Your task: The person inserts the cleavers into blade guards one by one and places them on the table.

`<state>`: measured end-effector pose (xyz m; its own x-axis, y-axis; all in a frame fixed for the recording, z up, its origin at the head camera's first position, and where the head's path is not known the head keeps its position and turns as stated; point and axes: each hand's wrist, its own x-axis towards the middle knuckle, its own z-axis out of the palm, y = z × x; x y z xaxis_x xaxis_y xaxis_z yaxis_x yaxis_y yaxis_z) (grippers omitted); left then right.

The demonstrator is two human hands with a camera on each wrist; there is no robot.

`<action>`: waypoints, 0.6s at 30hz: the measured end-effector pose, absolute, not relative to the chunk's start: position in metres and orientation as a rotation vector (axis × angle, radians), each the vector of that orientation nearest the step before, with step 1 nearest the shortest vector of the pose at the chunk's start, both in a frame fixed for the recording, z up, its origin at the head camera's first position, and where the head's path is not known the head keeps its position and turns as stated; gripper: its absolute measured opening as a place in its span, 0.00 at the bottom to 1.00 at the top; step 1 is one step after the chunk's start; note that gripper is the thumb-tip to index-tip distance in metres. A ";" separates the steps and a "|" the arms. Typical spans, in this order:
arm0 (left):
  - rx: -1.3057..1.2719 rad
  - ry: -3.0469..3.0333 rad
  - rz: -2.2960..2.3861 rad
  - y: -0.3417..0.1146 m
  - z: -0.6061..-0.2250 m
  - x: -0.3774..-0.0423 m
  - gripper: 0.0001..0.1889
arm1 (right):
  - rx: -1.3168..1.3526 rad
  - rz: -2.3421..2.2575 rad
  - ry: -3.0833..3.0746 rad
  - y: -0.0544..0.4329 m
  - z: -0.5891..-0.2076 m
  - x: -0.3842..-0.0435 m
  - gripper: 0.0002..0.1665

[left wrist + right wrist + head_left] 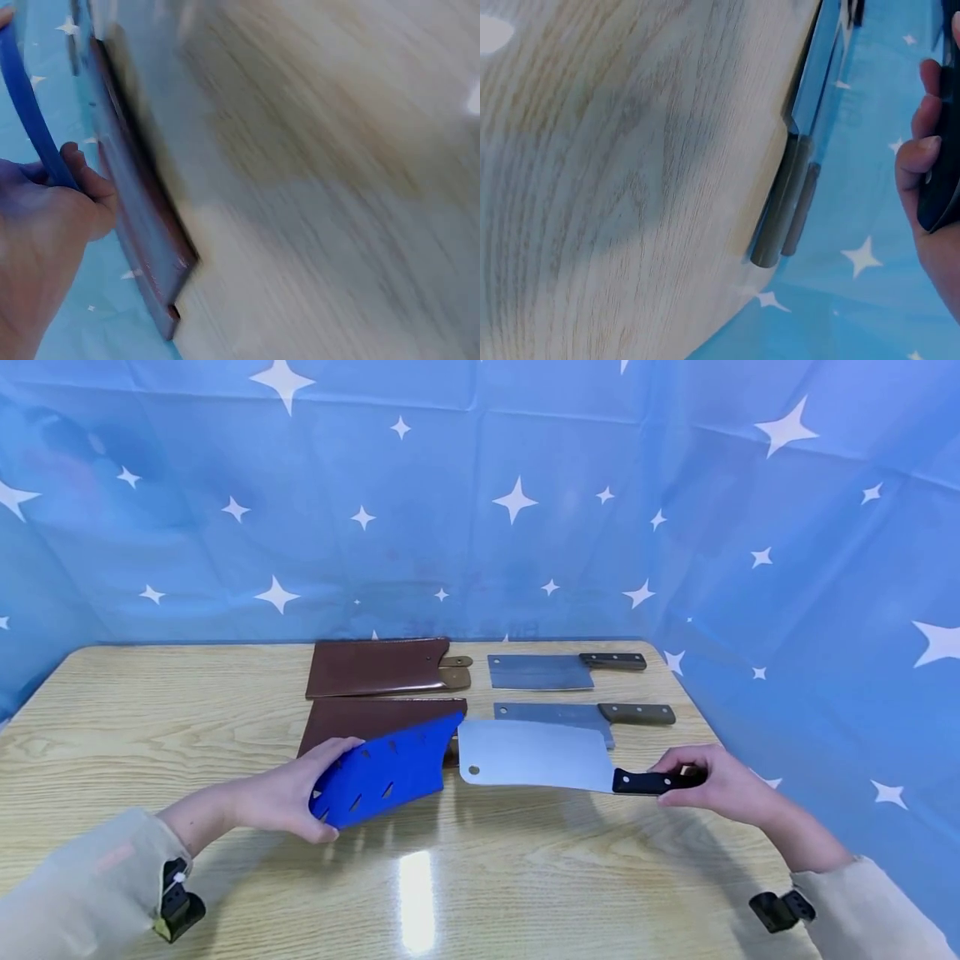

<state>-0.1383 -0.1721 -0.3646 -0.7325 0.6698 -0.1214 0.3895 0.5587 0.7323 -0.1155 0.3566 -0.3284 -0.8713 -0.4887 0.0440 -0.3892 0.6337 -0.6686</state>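
Observation:
A blue blade sheath [390,768] with slanted slots hangs above the table, and my left hand [300,789] grips its closed end between thumb and fingers. My right hand [708,783] holds a cleaver [536,756] by its black riveted handle, the broad blade pointing left. The blade's front edge is right at the sheath's open end in the head view; whether the two touch I cannot tell. In the left wrist view the sheath [30,105] appears edge-on in the fingers. The right wrist view shows the black handle [943,150] within curled fingers.
Two more cleavers lie toward the back right, one farther [540,672] and one nearer [637,714], partly covered by the held blade. Two brown leather sheaths, one at the back [375,668] and one closer [375,712], lie left of them. A starred blue curtain [480,560] borders the wooden table [150,718].

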 end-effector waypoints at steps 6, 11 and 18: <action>0.983 2.447 0.889 -0.165 -0.359 -0.137 0.55 | -0.787 -1.033 2.687 0.349 -0.331 -0.117 0.13; 0.972 2.424 0.863 -0.163 -0.358 -0.135 0.55 | -0.786 -1.030 2.657 0.345 -0.335 -0.119 0.14; 0.949 2.403 0.872 -0.166 -0.360 -0.133 0.55 | -0.806 -1.044 2.625 0.342 -0.332 -0.122 0.13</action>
<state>-0.1332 -0.1656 -0.3601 -0.6831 0.7164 -0.1419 0.4587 0.5720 0.6800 -0.1222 0.3416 -0.3316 -0.8303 -0.5572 0.0125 -0.4136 0.6010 -0.6839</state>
